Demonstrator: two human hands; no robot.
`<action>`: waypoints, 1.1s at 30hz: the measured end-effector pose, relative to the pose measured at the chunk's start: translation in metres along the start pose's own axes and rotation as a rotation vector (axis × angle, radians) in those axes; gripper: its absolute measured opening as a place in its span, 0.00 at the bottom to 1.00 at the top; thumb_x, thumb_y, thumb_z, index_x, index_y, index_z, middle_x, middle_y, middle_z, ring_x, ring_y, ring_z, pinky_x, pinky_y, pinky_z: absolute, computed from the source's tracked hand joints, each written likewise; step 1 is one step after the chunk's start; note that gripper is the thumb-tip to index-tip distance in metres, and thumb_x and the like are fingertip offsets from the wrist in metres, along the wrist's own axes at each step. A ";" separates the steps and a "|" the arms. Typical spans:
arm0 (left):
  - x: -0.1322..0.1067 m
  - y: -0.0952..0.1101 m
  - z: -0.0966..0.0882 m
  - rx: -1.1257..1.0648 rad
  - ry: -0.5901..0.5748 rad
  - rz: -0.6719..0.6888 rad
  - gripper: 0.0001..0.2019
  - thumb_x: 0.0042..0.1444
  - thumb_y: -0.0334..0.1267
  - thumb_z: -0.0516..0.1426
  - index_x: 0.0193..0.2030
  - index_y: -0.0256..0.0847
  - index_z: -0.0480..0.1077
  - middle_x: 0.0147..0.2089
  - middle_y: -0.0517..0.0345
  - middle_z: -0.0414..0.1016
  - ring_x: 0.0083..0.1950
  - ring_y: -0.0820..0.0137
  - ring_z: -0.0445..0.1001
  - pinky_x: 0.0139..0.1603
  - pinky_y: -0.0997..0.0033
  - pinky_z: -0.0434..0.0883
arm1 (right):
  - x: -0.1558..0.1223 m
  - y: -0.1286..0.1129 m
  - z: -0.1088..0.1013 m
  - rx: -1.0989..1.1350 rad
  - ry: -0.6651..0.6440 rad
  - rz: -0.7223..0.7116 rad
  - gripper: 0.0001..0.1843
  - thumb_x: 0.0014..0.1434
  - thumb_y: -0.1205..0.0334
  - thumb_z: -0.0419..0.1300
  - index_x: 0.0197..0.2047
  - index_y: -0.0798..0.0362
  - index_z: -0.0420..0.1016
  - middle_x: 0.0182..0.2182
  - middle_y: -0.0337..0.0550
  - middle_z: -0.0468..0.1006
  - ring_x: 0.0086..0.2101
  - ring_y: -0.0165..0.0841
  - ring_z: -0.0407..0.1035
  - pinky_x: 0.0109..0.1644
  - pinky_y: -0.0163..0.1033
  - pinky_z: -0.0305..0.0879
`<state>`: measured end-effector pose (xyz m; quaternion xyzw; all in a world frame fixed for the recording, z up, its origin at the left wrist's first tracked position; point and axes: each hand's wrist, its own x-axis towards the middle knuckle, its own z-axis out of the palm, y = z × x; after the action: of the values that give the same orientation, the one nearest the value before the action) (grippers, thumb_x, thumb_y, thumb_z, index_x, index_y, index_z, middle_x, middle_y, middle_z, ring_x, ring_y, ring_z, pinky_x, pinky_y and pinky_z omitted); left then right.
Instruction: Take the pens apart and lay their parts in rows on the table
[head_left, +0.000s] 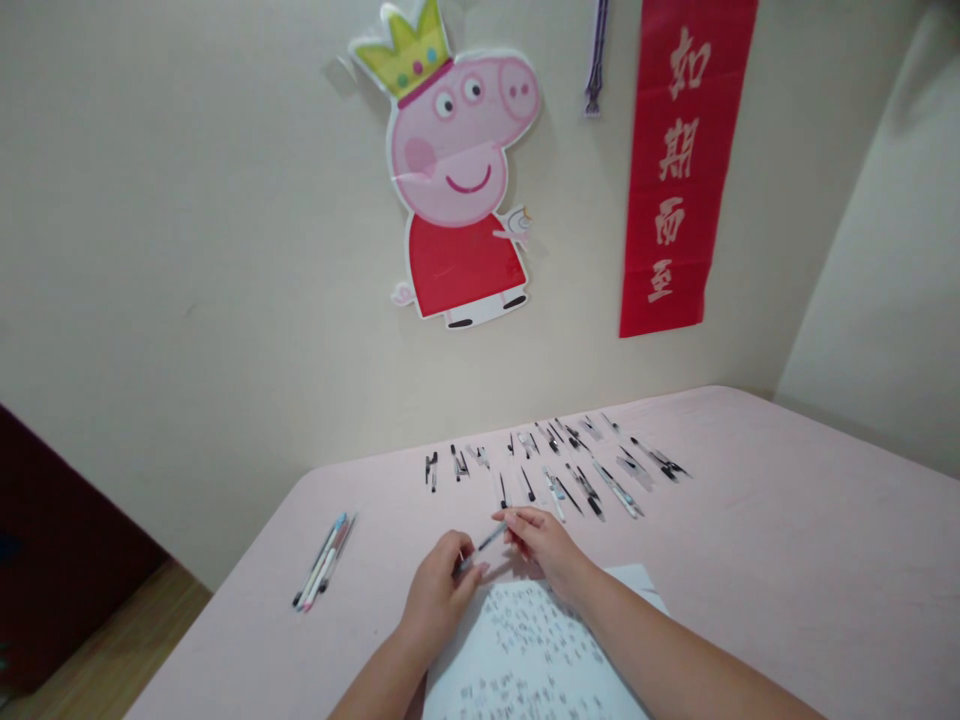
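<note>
Above the top edge of the written sheet (525, 650), both my hands are close together over the pink table. The thumb and fingers of my right hand (541, 540) pinch a slim, greyish pen (493, 536), whose dark end points down toward my left hand. My left hand (444, 582) is closed on a thin pen part (463, 564), mostly hidden by its fingers. Whether the two pieces touch is too small to tell. Beyond my hands lie rows of loose pen parts (589, 492): dark refills, caps and clear barrels.
Several whole pens (324, 562) lie together at the left of the pink-covered table (787, 560). Behind the table rises a wall with a pig cutout (465, 190) and a red banner (679, 170). The table's left edge drops to a wooden floor (157, 610).
</note>
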<state>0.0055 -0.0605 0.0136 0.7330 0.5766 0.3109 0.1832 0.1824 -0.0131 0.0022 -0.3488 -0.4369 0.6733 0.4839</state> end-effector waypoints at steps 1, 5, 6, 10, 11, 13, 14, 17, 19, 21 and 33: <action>0.000 0.000 0.000 0.009 0.010 0.014 0.07 0.56 0.43 0.52 0.33 0.41 0.64 0.32 0.59 0.68 0.32 0.70 0.66 0.33 0.71 0.62 | 0.000 0.000 0.000 0.003 0.000 0.003 0.28 0.41 0.42 0.67 0.37 0.57 0.79 0.21 0.37 0.71 0.18 0.21 0.56 0.23 0.30 0.48; 0.002 0.001 -0.003 -0.012 0.009 0.101 0.14 0.61 0.44 0.45 0.29 0.41 0.65 0.32 0.56 0.68 0.35 0.68 0.67 0.37 0.69 0.63 | -0.001 -0.001 0.000 0.003 0.015 0.018 0.28 0.41 0.41 0.67 0.37 0.57 0.80 0.21 0.38 0.71 0.19 0.21 0.57 0.23 0.30 0.49; 0.002 0.001 -0.004 -0.027 0.002 0.111 0.16 0.62 0.43 0.44 0.29 0.41 0.65 0.33 0.55 0.68 0.36 0.68 0.67 0.38 0.69 0.63 | -0.001 -0.001 0.000 0.002 0.018 0.021 0.28 0.41 0.41 0.67 0.37 0.57 0.80 0.21 0.38 0.71 0.19 0.22 0.57 0.23 0.30 0.50; 0.000 0.000 -0.004 -0.047 -0.002 0.069 0.12 0.61 0.44 0.47 0.34 0.41 0.66 0.34 0.56 0.69 0.36 0.68 0.68 0.37 0.69 0.64 | -0.001 0.000 0.000 -0.012 0.010 0.010 0.28 0.41 0.41 0.67 0.37 0.57 0.80 0.21 0.37 0.71 0.19 0.22 0.57 0.23 0.30 0.50; 0.000 -0.001 -0.003 -0.038 0.006 0.048 0.09 0.59 0.43 0.50 0.36 0.41 0.66 0.34 0.56 0.70 0.35 0.68 0.68 0.36 0.70 0.64 | 0.000 0.000 0.000 -0.014 0.008 0.007 0.29 0.41 0.41 0.67 0.37 0.57 0.80 0.21 0.37 0.71 0.19 0.22 0.57 0.23 0.30 0.50; -0.001 -0.002 -0.003 -0.011 0.021 0.030 0.07 0.57 0.42 0.53 0.37 0.41 0.65 0.34 0.57 0.70 0.34 0.69 0.68 0.35 0.70 0.64 | 0.000 0.000 0.001 -0.019 0.005 0.008 0.29 0.40 0.40 0.67 0.37 0.57 0.79 0.21 0.37 0.70 0.19 0.22 0.56 0.23 0.31 0.50; -0.001 -0.003 -0.003 0.000 0.029 0.037 0.07 0.57 0.41 0.52 0.36 0.41 0.65 0.34 0.58 0.70 0.34 0.69 0.68 0.35 0.70 0.64 | -0.001 -0.001 0.001 -0.022 0.007 0.013 0.29 0.40 0.40 0.67 0.37 0.57 0.79 0.21 0.37 0.70 0.19 0.22 0.56 0.24 0.31 0.50; 0.000 -0.002 -0.003 0.009 0.031 0.084 0.09 0.60 0.41 0.48 0.34 0.42 0.65 0.33 0.57 0.70 0.35 0.69 0.68 0.37 0.70 0.64 | -0.002 -0.003 0.002 -0.023 0.013 0.027 0.28 0.41 0.41 0.67 0.37 0.57 0.80 0.21 0.37 0.71 0.19 0.22 0.56 0.24 0.30 0.50; 0.001 0.000 -0.004 0.004 0.014 0.087 0.12 0.61 0.42 0.45 0.32 0.42 0.66 0.33 0.55 0.71 0.36 0.68 0.69 0.38 0.69 0.65 | -0.003 -0.004 0.002 -0.017 0.017 0.030 0.28 0.41 0.41 0.67 0.37 0.56 0.80 0.21 0.37 0.71 0.19 0.22 0.57 0.24 0.30 0.50; 0.001 0.001 -0.005 0.002 -0.012 0.059 0.15 0.62 0.42 0.43 0.32 0.42 0.66 0.33 0.54 0.71 0.37 0.67 0.69 0.39 0.68 0.65 | -0.003 -0.005 0.002 -0.013 0.016 0.032 0.28 0.40 0.41 0.68 0.37 0.56 0.80 0.21 0.37 0.71 0.20 0.22 0.58 0.24 0.30 0.50; 0.000 0.002 -0.006 0.060 -0.031 0.066 0.12 0.61 0.40 0.45 0.32 0.42 0.67 0.33 0.55 0.72 0.36 0.68 0.70 0.38 0.70 0.64 | -0.001 0.000 0.001 -0.037 -0.017 -0.001 0.27 0.41 0.42 0.67 0.37 0.56 0.80 0.21 0.38 0.71 0.19 0.23 0.58 0.23 0.31 0.50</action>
<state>0.0031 -0.0619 0.0193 0.7616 0.5580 0.2881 0.1598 0.1821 -0.0142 0.0029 -0.3519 -0.4532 0.6680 0.4739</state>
